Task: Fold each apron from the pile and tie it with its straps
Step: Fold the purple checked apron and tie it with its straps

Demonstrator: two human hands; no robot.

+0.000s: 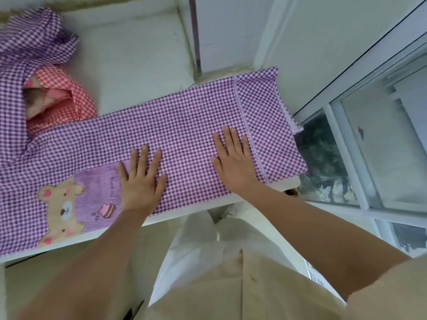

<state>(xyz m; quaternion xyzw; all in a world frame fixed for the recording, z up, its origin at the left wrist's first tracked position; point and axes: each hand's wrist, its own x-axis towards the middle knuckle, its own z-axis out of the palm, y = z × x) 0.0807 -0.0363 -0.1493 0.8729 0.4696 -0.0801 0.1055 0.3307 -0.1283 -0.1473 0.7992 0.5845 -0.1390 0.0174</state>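
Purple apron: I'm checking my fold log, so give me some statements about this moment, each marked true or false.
1. The left hand and the right hand both lie flat on the purple apron. True.
2. The bear patch lies left of the left hand. True.
3. The purple apron is tied with its straps. False: it lies as a long untied strip.
4. The red checked apron lies at the white surface's right end. False: it is far left, partly under purple checked cloth.

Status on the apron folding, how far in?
Done: the purple gingham apron looks folded into a long strip on the white table. In hand: left hand and right hand press it flat. Left: shorter folds, strap tie, plus the red gingham apron and bunched purple apron.
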